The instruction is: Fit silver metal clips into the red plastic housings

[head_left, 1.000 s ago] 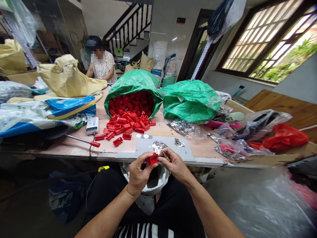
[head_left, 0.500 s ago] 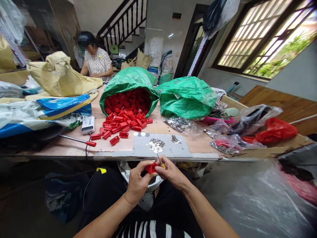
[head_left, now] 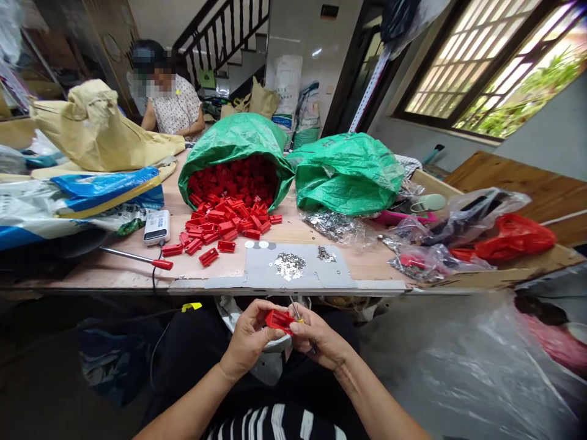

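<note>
Head view. The left hand (head_left: 250, 339) is holding a red plastic block (head_left: 279, 320) in a narrow grip, with the thumb and fingers closed around its left end. The block is sitting between both hands, just below the front edge of the worktop (head_left: 82, 286) and above the person's lap. Its long axis is running roughly left to right, tilting slightly downward toward the left hand. The right hand (head_left: 318, 345) is pinching a small screwdriver (head_left: 294, 307) narrowly between thumb and fingers, and its fingers are reaching the block's right end. The shaft is rising away from the person and is passing the block's far side; whether the tip is touching the block cannot be determined. Beyond the hands, a grey sheet (head_left: 298, 272) is lying at the front edge and is carrying silver metal pieces (head_left: 288, 266). Loose red blocks (head_left: 224, 226) are spilling from a green woven sack (head_left: 236, 143) toward that edge. A red-handled screwdriver (head_left: 137, 258) is lying near the front-left edge.
</note>
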`<state>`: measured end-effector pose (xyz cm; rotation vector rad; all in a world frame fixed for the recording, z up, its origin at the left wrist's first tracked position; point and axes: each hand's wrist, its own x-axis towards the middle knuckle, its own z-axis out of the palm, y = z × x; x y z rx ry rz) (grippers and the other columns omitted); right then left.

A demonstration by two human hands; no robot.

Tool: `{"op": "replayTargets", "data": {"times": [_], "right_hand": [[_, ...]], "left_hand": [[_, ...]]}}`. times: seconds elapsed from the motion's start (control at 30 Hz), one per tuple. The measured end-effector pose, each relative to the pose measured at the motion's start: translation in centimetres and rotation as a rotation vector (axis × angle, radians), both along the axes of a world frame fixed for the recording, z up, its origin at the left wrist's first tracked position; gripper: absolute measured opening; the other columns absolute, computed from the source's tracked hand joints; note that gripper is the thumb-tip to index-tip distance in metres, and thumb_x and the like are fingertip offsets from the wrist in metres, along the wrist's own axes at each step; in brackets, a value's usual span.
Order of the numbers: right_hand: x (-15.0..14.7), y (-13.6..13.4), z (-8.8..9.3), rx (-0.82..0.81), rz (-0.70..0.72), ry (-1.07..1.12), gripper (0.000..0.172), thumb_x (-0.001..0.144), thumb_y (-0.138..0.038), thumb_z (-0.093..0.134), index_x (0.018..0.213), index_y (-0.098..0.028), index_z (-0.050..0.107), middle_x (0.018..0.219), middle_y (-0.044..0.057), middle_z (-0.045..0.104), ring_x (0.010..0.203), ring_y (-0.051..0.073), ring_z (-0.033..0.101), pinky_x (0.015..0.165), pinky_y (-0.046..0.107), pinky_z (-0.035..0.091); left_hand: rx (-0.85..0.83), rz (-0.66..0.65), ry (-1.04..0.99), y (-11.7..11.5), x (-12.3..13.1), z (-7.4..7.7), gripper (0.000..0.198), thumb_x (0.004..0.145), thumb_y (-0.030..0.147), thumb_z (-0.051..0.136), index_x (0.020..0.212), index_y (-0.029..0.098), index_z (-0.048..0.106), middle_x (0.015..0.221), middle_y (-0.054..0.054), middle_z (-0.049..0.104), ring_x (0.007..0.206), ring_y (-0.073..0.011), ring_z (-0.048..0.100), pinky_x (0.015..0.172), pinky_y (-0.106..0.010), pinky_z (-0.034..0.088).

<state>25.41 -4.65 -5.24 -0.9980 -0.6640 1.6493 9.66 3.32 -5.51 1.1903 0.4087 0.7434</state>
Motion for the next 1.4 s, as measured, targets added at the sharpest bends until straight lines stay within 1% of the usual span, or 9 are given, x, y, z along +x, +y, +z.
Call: {"op": "replayTargets", "data": {"times": [0.07,0.13,0.2,0.3,0.37,0.47,0.63,0.87,1.4], "right_hand": [[0.2,0.5,0.1,0.01,0.022,-0.053,0.049,0.069,-0.047,0.074,0.087,-0.02,0.037,0.056,-0.011,0.034,0.04,0.002,0.022,0.041,0.017,0.014],[0.8,1.3,0.5,0.033,0.01,-0.219,0.045,0.073,-0.052,0.068,0.09,-0.02,0.041,0.056,-0.01,0.037,0.04,0.003,0.024,0.041,0.018,0.017],[2.0,2.5,1.1,0.076,-0.082,-0.517,0.037,0.078,-0.051,0.062,0.092,-0.019,0.048,0.064,-0.005,0.047,0.045,0.006,0.034,0.046,0.02,0.026],[4.0,4.3,1.8,0.142,-0.23,-1.116,0.02,0.084,-0.038,0.055,0.087,-0.018,0.057,0.083,0.002,0.059,0.073,0.014,0.053,0.067,0.026,0.039],[5.1,5.3,2.0,0.162,-0.214,-1.417,0.012,0.085,-0.029,0.053,0.087,-0.019,0.059,0.089,0.004,0.062,0.084,0.017,0.055,0.075,0.028,0.039],[5.7,6.4,1.9,0.148,-0.148,-1.617,0.012,0.087,-0.024,0.051,0.092,-0.02,0.06,0.094,0.003,0.062,0.087,0.017,0.056,0.075,0.027,0.038],[5.5,7.7,2.0,0.096,-0.099,-1.752,0.012,0.089,-0.025,0.051,0.094,-0.021,0.061,0.097,0.003,0.063,0.089,0.016,0.058,0.074,0.025,0.038],[5.5,8.8,2.4,0.084,0.007,-1.803,0.01,0.087,-0.021,0.054,0.091,-0.022,0.063,0.098,0.002,0.063,0.091,0.015,0.058,0.075,0.025,0.039],[6.2,9.1,3.1,0.079,0.101,-1.753,0.009,0.085,-0.021,0.056,0.089,-0.023,0.063,0.097,0.001,0.062,0.089,0.015,0.057,0.071,0.024,0.035]], "left_hand": [[-0.083,0.011,-0.025,0.4,0.1,-0.3,0.03,0.07,0.019,0.075,0.096,0.017,0.06,0.101,-0.006,0.07,0.091,-0.0171,0.066,0.082,-0.027,0.052],[-0.129,0.066,-0.041,0.8,0.3,-0.7,0.031,0.071,0.018,0.074,0.097,0.017,0.059,0.105,-0.007,0.069,0.093,-0.0162,0.065,0.084,-0.027,0.051],[-0.164,0.144,-0.055,1.3,0.5,-1.1,0.031,0.072,0.018,0.073,0.099,0.017,0.058,0.107,-0.007,0.069,0.095,-0.0156,0.065,0.087,-0.027,0.05],[-0.19,0.228,-0.058,1.9,0.6,-1.4,0.032,0.072,0.018,0.073,0.1,0.016,0.057,0.106,-0.006,0.069,0.095,-0.0148,0.064,0.088,-0.027,0.05],[-0.198,0.24,-0.048,2.2,0.6,-1.5,0.033,0.072,0.019,0.073,0.1,0.016,0.057,0.105,-0.006,0.069,0.094,-0.0146,0.065,0.087,-0.027,0.05],[-0.209,0.241,-0.03,2.5,0.5,-1.6,0.034,0.071,0.019,0.074,0.1,0.016,0.057,0.105,-0.006,0.069,0.094,-0.0148,0.065,0.087,-0.027,0.051],[-0.223,0.254,-0.009,2.7,0.4,-1.8,0.034,0.071,0.02,0.074,0.1,0.015,0.056,0.105,-0.007,0.069,0.095,-0.0157,0.065,0.087,-0.029,0.051],[-0.228,0.254,0.008,2.7,0.5,-2.0,0.034,0.07,0.021,0.075,0.098,0.015,0.057,0.104,-0.007,0.069,0.093,-0.016,0.066,0.087,-0.029,0.052],[-0.235,0.251,0.014,2.3,0.5,-1.9,0.034,0.069,0.022,0.075,0.097,0.015,0.058,0.103,-0.007,0.069,0.091,-0.015,0.066,0.086,-0.028,0.051]]}}
